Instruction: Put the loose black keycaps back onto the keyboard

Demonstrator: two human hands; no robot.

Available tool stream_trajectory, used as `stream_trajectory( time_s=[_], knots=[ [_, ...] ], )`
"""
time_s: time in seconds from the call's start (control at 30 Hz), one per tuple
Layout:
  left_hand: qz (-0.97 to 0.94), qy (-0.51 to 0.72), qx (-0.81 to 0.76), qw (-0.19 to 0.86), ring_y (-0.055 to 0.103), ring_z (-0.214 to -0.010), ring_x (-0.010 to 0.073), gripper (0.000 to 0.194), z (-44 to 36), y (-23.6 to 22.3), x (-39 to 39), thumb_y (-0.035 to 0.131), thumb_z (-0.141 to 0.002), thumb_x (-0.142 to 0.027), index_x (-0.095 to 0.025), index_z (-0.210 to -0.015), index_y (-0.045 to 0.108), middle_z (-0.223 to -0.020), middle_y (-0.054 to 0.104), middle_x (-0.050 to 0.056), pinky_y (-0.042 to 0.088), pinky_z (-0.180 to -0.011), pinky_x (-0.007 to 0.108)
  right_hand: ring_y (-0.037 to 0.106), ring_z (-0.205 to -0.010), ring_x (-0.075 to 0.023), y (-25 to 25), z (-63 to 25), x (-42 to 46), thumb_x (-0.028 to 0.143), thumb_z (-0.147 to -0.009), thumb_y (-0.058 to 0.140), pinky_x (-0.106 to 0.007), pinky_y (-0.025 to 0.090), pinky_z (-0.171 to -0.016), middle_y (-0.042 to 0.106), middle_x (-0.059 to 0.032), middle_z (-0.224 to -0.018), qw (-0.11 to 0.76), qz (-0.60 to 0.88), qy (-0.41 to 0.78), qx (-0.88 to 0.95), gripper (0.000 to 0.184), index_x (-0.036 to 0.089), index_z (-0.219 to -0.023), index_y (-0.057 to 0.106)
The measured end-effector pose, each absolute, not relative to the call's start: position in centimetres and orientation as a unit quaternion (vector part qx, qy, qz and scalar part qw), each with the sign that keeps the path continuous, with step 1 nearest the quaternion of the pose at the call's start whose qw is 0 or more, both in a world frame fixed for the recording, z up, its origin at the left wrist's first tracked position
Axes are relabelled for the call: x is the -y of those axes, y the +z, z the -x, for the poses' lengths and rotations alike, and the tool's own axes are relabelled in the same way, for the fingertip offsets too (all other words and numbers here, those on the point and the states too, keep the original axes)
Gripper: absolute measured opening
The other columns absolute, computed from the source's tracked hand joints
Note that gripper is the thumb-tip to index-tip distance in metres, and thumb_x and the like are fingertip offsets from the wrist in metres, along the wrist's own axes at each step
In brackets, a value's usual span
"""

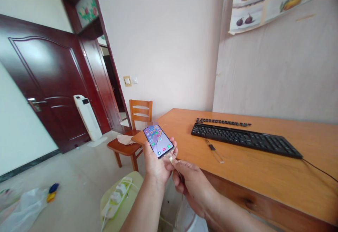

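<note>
A smartphone [160, 141] with a lit home screen of app icons lies tilted in my left hand [155, 165], thumb along one edge and fingers around the other. Just below its bottom edge, my right hand [188, 175] pinches the white plug of a charging cable [171, 160]. The plug points at the phone's lower end; whether it sits in the port cannot be made out. Part of the cable hangs down under my right hand. Both hands are in front of the wooden desk's left corner.
On the desk [264, 175] lie a black keyboard [243, 138], a row of loose keycaps [223, 122] and a small wire-ended tool [212, 147]. A wooden chair [126, 149] stands behind. Below left, a power strip [117, 198] with plugs rests on a green stool [108, 193].
</note>
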State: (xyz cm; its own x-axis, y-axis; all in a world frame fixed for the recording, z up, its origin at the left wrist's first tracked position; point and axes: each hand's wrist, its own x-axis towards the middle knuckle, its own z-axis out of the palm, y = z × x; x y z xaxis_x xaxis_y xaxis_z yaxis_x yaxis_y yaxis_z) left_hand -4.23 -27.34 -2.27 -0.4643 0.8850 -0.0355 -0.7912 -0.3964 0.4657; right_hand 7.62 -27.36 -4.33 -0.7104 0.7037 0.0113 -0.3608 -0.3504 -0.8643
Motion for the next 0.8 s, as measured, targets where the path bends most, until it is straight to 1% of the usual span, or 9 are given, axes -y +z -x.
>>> stream_trajectory(
  time_s=[0.13, 0.23, 0.47, 0.63, 0.8],
  knots=[
    [-0.111, 0.826, -0.215, 0.509, 0.066, -0.080, 0.0266, 0.057, 4.22, -2.33, 27.17, 0.036, -0.087, -0.061, -0.015, -0.104, 0.065, -0.092, 0.067, 0.015, 0.053, -0.066, 0.042, 0.041, -0.046, -0.0058, -4.49, -7.60, 27.05, 0.038, -0.078, 0.068, -0.020, 0.029, -0.047, 0.056, 0.0007, -0.058, 0.336, 0.182, 0.798, 0.466, 0.026, 0.013, -0.073, 0.062],
    [-0.119, 0.824, -0.229, 0.504, 0.066, -0.078, 0.0269, 0.058, 4.01, -2.25, 27.16, 0.035, -0.088, -0.061, -0.013, -0.101, 0.065, -0.091, 0.067, 0.016, 0.053, -0.065, 0.043, 0.045, -0.048, -0.0065, -4.53, -7.46, 26.78, 0.037, -0.076, 0.071, -0.020, 0.033, -0.049, 0.059, -0.0005, -0.061, 0.347, 0.182, 0.779, 0.490, 0.027, 0.013, -0.071, 0.059],
    [-0.121, 0.822, -0.253, 0.495, 0.067, -0.077, 0.0258, 0.059, 3.80, -2.01, 27.34, 0.041, -0.085, -0.064, -0.013, -0.101, 0.065, -0.091, 0.068, 0.015, 0.054, -0.066, 0.041, 0.046, -0.046, -0.0069, -4.32, -7.36, 26.36, 0.047, -0.074, 0.071, -0.020, 0.034, -0.048, 0.059, 0.0008, -0.057, 0.347, 0.196, 0.761, 0.513, 0.036, 0.015, -0.071, 0.057],
    [-0.109, 0.818, -0.255, 0.504, 0.067, -0.078, 0.0273, 0.061, 3.75, -1.84, 27.37, 0.041, -0.084, -0.066, -0.013, -0.102, 0.065, -0.091, 0.068, 0.016, 0.054, -0.065, 0.042, 0.046, -0.046, -0.0068, -4.17, -7.51, 26.47, 0.047, -0.077, 0.069, -0.021, 0.035, -0.049, 0.059, 0.0001, -0.058, 0.354, 0.191, 0.761, 0.509, 0.036, 0.015, -0.070, 0.056],
    [-0.116, 0.819, -0.253, 0.502, 0.067, -0.077, 0.0269, 0.058, 3.63, -1.85, 27.50, 0.040, -0.086, -0.062, -0.012, -0.102, 0.065, -0.091, 0.068, 0.016, 0.055, -0.064, 0.041, 0.045, -0.046, -0.0066, -4.33, -7.52, 26.48, 0.046, -0.078, 0.068, -0.021, 0.034, -0.049, 0.059, 0.0000, -0.057, 0.348, 0.183, 0.768, 0.506, 0.035, 0.014, -0.069, 0.056]
  ],
)
